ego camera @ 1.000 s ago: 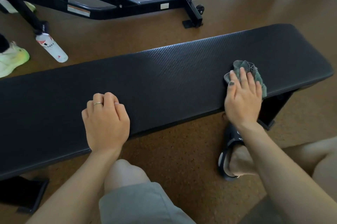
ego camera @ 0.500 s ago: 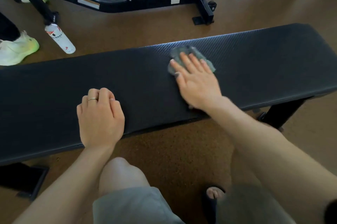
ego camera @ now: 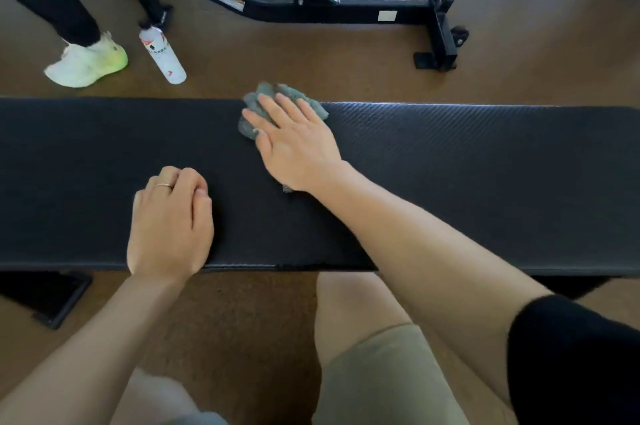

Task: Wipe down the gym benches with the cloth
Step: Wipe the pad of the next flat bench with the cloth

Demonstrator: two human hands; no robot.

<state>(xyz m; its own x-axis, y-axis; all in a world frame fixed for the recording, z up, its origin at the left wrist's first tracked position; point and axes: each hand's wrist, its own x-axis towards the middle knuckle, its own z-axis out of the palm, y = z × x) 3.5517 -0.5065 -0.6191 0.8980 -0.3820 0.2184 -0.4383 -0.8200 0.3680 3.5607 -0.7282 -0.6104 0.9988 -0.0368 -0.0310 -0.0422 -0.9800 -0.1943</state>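
Moved since half a second ago: cloth (ego camera: 281,105) and right hand (ego camera: 294,140), shifted toward the far edge of the surface (ego camera: 485,175). Right grip: fingers spread flat, pressing the cloth down, not closed around it. Cloth: grey, bunched, under the fingertips, overhanging the far edge. Left hand (ego camera: 169,224): loosely curled, empty, resting near the close edge, left of the right grip. Beyond the cloth, on the floor: white bottle (ego camera: 162,56), black frame (ego camera: 311,5).
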